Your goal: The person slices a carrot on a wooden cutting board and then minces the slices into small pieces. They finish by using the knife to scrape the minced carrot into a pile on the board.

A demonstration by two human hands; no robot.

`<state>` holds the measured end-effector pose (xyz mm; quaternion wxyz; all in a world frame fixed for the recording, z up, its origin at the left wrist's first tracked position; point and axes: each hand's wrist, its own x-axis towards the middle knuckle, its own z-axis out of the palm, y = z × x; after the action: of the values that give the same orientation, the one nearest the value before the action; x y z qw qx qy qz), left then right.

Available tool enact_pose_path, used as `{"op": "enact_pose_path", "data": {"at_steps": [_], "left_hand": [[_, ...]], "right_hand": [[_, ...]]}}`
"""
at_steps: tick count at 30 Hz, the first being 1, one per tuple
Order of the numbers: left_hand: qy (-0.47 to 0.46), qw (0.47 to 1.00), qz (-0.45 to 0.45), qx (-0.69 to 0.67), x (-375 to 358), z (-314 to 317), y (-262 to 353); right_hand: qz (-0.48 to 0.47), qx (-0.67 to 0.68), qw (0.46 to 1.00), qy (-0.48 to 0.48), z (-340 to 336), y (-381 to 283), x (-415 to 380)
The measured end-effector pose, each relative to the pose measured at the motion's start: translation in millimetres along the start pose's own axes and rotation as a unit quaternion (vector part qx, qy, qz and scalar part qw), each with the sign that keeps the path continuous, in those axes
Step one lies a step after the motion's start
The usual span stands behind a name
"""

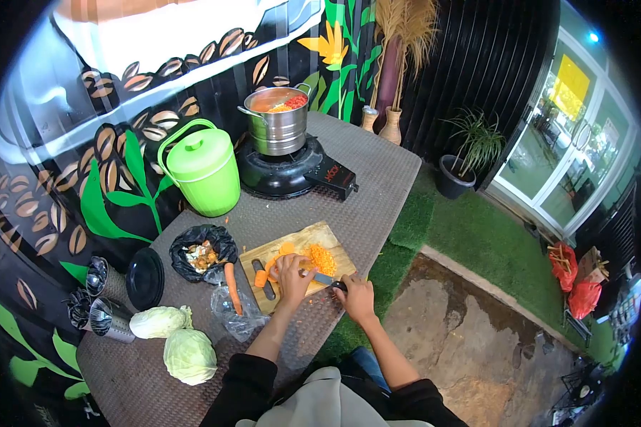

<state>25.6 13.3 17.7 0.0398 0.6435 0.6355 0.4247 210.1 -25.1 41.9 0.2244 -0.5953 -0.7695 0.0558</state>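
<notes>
A wooden cutting board (313, 233) lies near the table's front edge. My right hand (357, 295) is closed round the dark handle of a knife (323, 278), whose blade points left across the board. My left hand (292, 276) bends its fingers down over orange carrot at the blade's tip; the piece under them is mostly hidden. Finely diced carrot (322, 259) is heaped beyond the blade, with carrot slices (286, 248) beside it. A carrot chunk (261, 278) sits left of my left hand. Left of the board, a whole carrot (232, 288) rests partly on a clear plastic bag (236, 320).
A pot (278, 135) holding red and orange pieces stands on a black gas stove (281, 173). Nearby are a green lidded bucket (206, 178), a black bag of scraps (185, 268), two cabbages (190, 356), metal cups (110, 320) and a black plate (144, 277).
</notes>
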Motion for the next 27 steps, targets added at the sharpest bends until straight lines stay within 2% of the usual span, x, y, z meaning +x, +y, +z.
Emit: {"op": "enact_pose_path", "data": {"at_steps": [6,12,14,15,17,18,20,21,23,27], "left_hand": [[0.000,0.999,0.002,0.035,3.2,7.0,-13.7],[-0.064,0.997,0.035,0.026,10.6,3.2,-25.7],[-0.088,0.995,0.045,0.012,15.6,5.1,-32.6],[-0.088,0.995,0.045,0.012,18.7,1.2,-32.6],[-0.168,0.983,0.063,-0.036,23.8,-6.9,-32.8],[-0.168,0.983,0.064,-0.036,23.8,-8.3,-35.9],[-0.225,0.963,0.137,-0.058,24.2,-10.6,-41.8],[-0.224,0.963,0.138,-0.057,25.6,-9.2,-46.1],[-0.308,0.930,0.188,-0.072,27.5,-5.0,-53.7],[-0.313,0.919,0.212,-0.112,31.9,-3.1,-43.8]], "right_hand": [[-0.001,0.023,1.000,0.008,-10.1,12.5,-8.5],[0.027,0.037,0.999,-0.029,-17.9,33.4,-20.8],[0.039,0.129,0.991,0.011,-13.2,43.0,-22.0],[0.039,0.129,0.991,0.011,-15.5,41.9,-21.6],[0.121,0.194,0.973,-0.023,-20.1,40.4,-20.6],[0.121,0.194,0.973,-0.023,-16.7,41.5,-21.2],[0.136,0.225,0.965,0.008,-8.1,41.7,-22.7],[0.136,0.225,0.965,0.008,-7.4,40.2,-23.0],[0.149,0.229,0.962,0.008,-6.1,37.4,-23.7],[0.151,0.243,0.958,0.010,-6.6,35.3,-25.9]]}}
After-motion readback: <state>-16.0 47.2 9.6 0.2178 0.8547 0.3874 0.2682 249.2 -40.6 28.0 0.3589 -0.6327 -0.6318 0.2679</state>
